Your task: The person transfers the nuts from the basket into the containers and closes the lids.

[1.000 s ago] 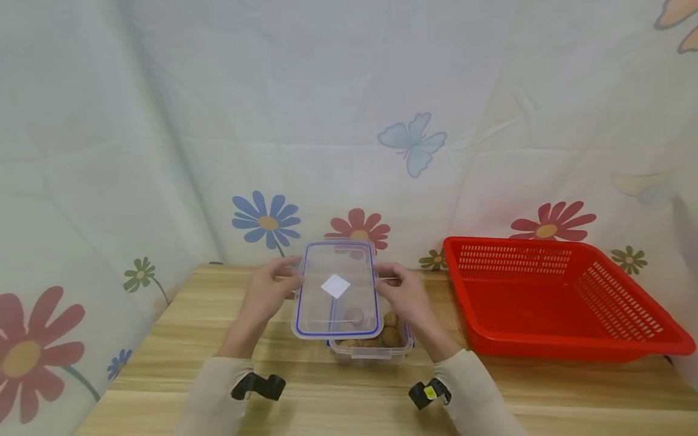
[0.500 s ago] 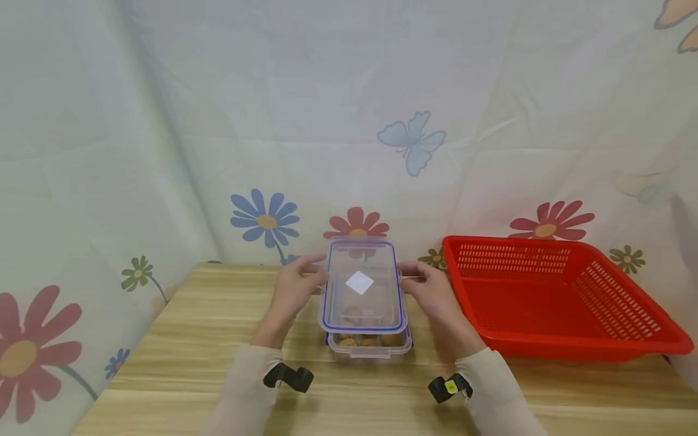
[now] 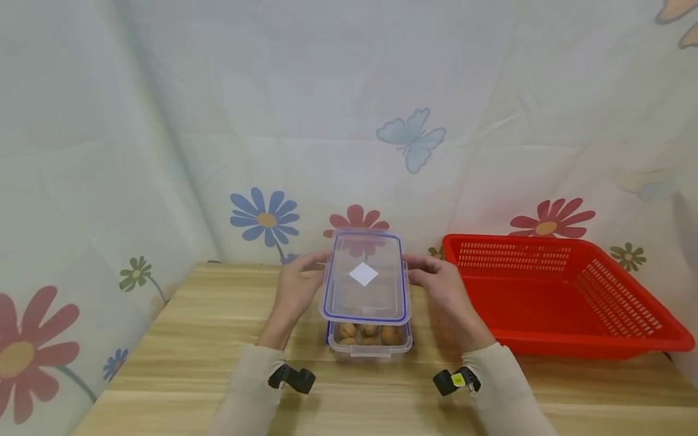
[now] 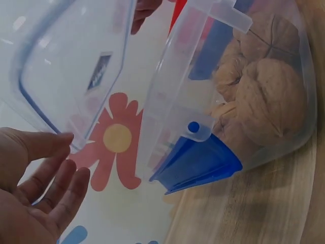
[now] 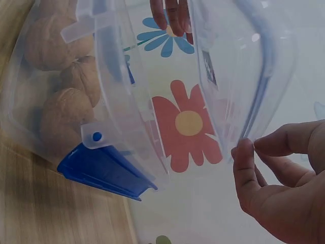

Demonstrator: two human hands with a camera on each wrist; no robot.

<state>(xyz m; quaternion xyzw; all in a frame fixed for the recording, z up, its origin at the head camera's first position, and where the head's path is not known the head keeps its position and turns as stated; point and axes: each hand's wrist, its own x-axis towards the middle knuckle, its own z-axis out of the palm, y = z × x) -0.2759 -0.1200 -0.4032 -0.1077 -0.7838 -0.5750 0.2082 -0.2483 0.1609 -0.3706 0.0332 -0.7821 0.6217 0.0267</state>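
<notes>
A clear plastic lid point(image 3: 366, 297) with a blue seal and a white diamond label is held above a clear food container point(image 3: 371, 352). Walnuts point(image 3: 391, 334) lie in the container, seen past the lid's near edge. My left hand point(image 3: 297, 284) pinches the lid's left edge between thumb and fingers. On the opposite edge, my right hand point(image 3: 440, 283) pinches it too, as the right wrist view shows. Blue side latches point(image 4: 200, 162) hang folded outward from the container. A gap separates lid and container in both wrist views.
A red plastic basket point(image 3: 545, 303) with slotted sides stands on the right of the wooden table point(image 3: 207, 339). Behind the table hangs a white curtain point(image 3: 305, 109) printed with flowers and butterflies.
Both hands have carried the lid rightward until it is over the container, then slightly up and away. More walnuts show in front of the lid. The container has stayed in place.
</notes>
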